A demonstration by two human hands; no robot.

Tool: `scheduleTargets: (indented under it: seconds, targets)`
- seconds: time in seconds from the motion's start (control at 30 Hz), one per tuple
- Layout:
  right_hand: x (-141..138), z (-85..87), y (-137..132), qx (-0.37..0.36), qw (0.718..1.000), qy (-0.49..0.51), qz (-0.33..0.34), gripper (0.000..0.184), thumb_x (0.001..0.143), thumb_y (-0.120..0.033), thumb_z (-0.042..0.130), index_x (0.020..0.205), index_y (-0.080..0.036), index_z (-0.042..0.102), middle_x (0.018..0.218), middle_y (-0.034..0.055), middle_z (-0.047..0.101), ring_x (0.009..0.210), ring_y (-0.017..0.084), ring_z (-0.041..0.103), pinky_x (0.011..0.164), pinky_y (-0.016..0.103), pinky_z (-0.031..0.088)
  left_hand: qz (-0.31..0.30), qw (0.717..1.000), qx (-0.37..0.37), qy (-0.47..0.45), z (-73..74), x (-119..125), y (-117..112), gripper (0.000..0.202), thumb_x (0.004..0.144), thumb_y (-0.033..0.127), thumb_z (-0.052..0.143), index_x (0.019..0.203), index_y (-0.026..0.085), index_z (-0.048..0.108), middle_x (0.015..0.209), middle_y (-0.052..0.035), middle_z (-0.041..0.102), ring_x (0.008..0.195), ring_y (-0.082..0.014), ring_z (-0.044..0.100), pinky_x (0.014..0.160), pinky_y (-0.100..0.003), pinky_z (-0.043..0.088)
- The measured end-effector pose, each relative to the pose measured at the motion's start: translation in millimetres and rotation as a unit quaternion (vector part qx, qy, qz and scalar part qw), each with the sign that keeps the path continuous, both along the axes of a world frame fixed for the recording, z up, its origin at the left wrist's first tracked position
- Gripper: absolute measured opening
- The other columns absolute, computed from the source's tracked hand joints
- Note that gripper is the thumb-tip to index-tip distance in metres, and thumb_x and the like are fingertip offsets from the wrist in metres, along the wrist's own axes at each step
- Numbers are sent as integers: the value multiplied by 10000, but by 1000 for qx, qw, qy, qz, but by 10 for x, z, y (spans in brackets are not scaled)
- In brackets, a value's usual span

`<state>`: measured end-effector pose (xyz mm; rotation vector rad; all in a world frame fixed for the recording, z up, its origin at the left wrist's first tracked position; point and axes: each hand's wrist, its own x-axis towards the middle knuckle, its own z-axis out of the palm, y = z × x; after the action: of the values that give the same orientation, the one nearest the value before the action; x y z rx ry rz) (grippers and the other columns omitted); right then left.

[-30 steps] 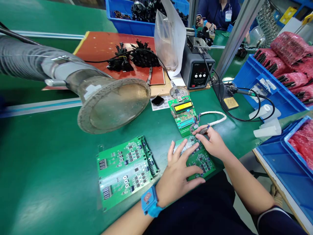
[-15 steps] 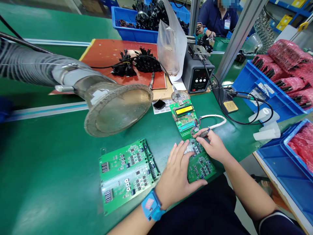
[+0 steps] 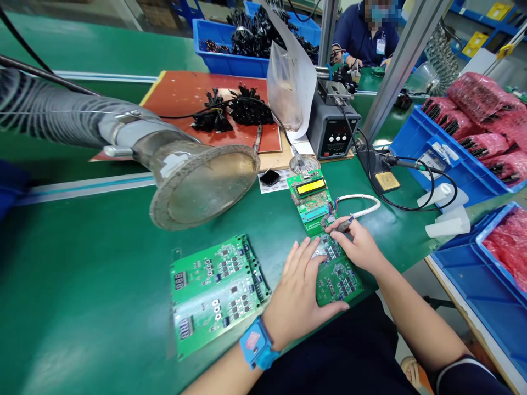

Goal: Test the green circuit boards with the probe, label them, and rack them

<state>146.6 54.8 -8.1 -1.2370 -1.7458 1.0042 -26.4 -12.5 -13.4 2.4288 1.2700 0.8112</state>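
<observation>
My left hand [image 3: 298,293] lies flat with fingers spread on a green circuit board [image 3: 338,277] at the table's near edge, a blue wrist strap on the wrist. My right hand [image 3: 359,244] pinches a small dark connector [image 3: 345,222] on a white cable [image 3: 362,204] at the far end of that board. Just beyond stands a small green programmer board with a lit yellow display [image 3: 312,197]. A larger green circuit board [image 3: 216,291] lies to the left, untouched.
A grey fume-extraction hose with a wide funnel mouth [image 3: 203,184] hangs over the table at left. A soldering station [image 3: 333,131], its iron stand, a plastic bag and black cable bundles sit behind. Blue bins with red packets [image 3: 481,126] line the right. Another person sits at the back.
The hands have hardly moved. The camera has shifted slightly, so the scene sits a little more to the right and lower.
</observation>
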Motion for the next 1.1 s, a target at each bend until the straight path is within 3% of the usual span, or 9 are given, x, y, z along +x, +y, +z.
scheduleTargets:
  seconds: [0.2,0.4,0.67,0.9,1.1]
  targets:
    - [105,119,-225,43,998,15,-40,133,867,-219,539,994,-223,578,1002,49,680,1072,188,589,975,374,437,6,1000,-1,4,25,8,-1,795,588,580,761,1167,130,456,1373,-255,452,1314,-415,370,1044,-655,329]
    - [287,204,-537,-55,998,-44,1,118,871,-238,537,969,-222,600,982,51,680,956,192,630,851,343,502,6,1000,-8,8,35,10,4,782,599,560,761,1170,120,458,1381,-257,444,1325,-407,355,1058,-642,320]
    - [276,165,-557,-45,996,-79,4,138,874,-246,525,984,-215,602,1024,61,667,998,202,616,865,346,498,5,1000,-17,-3,43,5,2,771,595,544,768,1174,129,471,1384,-241,452,1323,-405,361,1066,-640,306]
    - [250,146,-605,29,994,-103,14,145,865,-227,539,1004,-222,581,1008,68,651,996,209,601,876,368,493,7,1000,-20,-3,34,9,2,763,599,545,764,1174,134,475,1387,-235,450,1327,-401,357,1067,-640,305]
    - [185,82,-617,60,994,-90,-18,107,865,-195,524,955,-216,576,968,71,640,977,207,603,862,359,495,8,1000,-12,11,31,12,-2,776,599,546,766,1173,113,476,1376,-245,456,1319,-406,365,1065,-636,313]
